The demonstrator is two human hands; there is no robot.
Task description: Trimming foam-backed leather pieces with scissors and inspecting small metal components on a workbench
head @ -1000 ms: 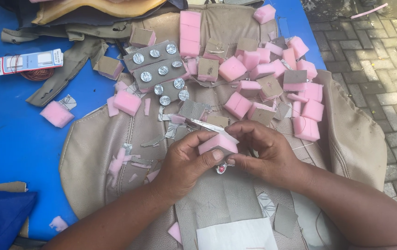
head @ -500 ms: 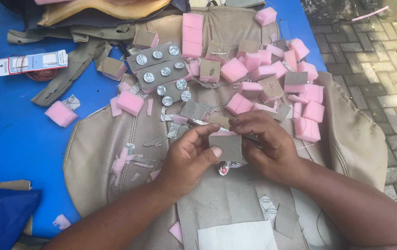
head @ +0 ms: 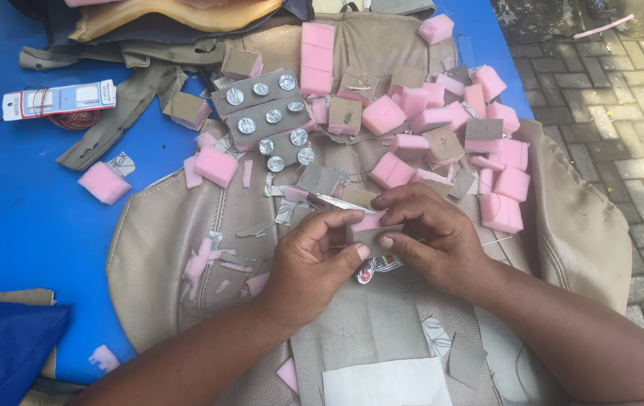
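Both hands meet over the middle of a beige seat cover (head: 187, 248) and share one small thing: a pink foam piece (head: 369, 222) backed by a grey leather patch (head: 371, 239). The left hand (head: 311, 259) pinches its left end, thumb below and fingers curled over the top; the right hand (head: 431, 237) closes on the right end, thumb pressed against the grey face. The piece lies between the two sets of fingertips, long axis running left to right, so neither hand is nearer; it is held just above the cover, not resting on it. Something small and red-and-white (head: 377, 267) shows just under the hands; I cannot tell what it is.

Beyond the fingers, toward the top of the cover, lies a heap of pink foam blocks (head: 442, 128), some already faced in grey. Left of that heap sit grey strips carrying silver buttons (head: 266, 120). Foam and leather scraps (head: 213, 259) litter the cover near the left wrist. Well to the left, on the blue bench (head: 14, 225), are a card of needles (head: 59, 99) and a lone foam block (head: 104, 183).
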